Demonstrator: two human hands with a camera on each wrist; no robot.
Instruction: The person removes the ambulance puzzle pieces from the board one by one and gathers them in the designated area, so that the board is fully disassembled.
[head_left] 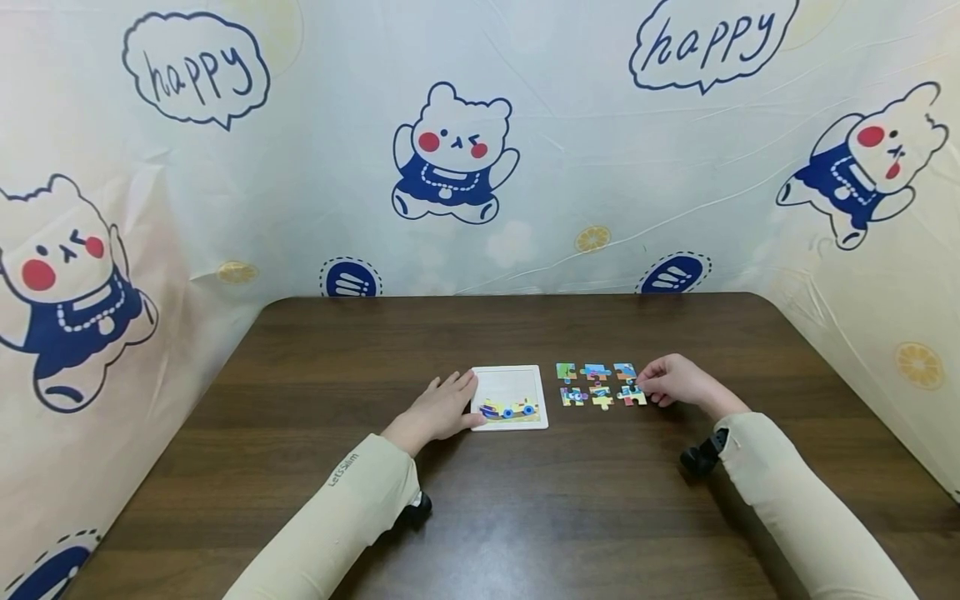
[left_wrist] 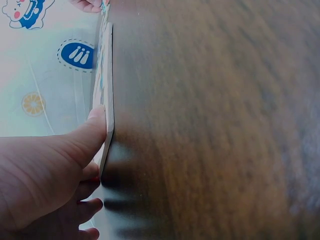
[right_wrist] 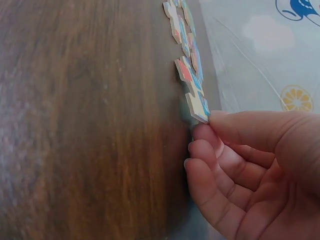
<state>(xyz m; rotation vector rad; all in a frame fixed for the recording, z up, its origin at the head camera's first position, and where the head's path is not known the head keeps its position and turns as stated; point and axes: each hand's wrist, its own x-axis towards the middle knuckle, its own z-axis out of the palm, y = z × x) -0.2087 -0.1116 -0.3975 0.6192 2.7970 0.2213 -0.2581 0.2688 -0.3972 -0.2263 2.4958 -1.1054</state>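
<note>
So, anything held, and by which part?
The right hand apparently pinches the lower-right puzzle piece by its right edge; the left hand rests on the tray along its left edge.

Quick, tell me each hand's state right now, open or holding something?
Left hand: open, resting on the puzzle tray's left edge.
Right hand: closed, pinching a puzzle piece by its edge.

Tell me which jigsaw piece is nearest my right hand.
Rightmost jigsaw piece in the row nearer you; your right hand touches it, the others lie farther away.
</note>
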